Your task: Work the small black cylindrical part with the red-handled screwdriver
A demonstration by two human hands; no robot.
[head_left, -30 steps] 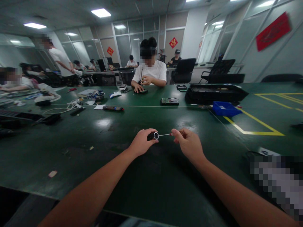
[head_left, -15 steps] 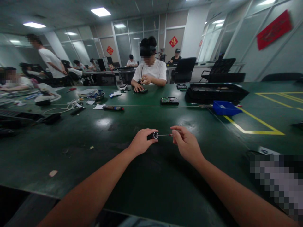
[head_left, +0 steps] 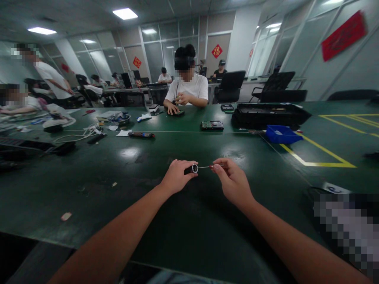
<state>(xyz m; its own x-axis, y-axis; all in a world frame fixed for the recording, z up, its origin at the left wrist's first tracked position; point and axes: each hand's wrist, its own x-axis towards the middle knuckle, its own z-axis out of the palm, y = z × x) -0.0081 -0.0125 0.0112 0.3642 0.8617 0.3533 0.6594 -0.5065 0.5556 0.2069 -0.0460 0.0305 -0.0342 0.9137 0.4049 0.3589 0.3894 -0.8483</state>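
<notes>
My left hand [head_left: 177, 176] is closed around a short black cylinder [head_left: 194, 169] whose open end has a silver rim and faces me. Most of that cylinder's body is hidden by the fingers. Between the thumb and fingers of my right hand [head_left: 232, 177] is a slim screwdriver [head_left: 204, 167] with a red collar; the hand covers much of its handle. The thin metal shaft points left to the cylinder's rim. Whether the tip touches the rim or goes into it, I cannot tell. Both hands are over the green table [head_left: 166, 225].
Across the table a person [head_left: 188, 88] in a white shirt handles a small dark object. Hard drives [head_left: 212, 125], a blue bin [head_left: 282, 135] and a long black tray [head_left: 269, 114] are at the far right. A dark cylindrical tool [head_left: 141, 135] and cables lie left.
My right hand has shifted slightly left, bringing the screwdriver's red collar nearer the cylinder. The cylinder turned a little in my left hand. A standing person at far left moved further left.
</notes>
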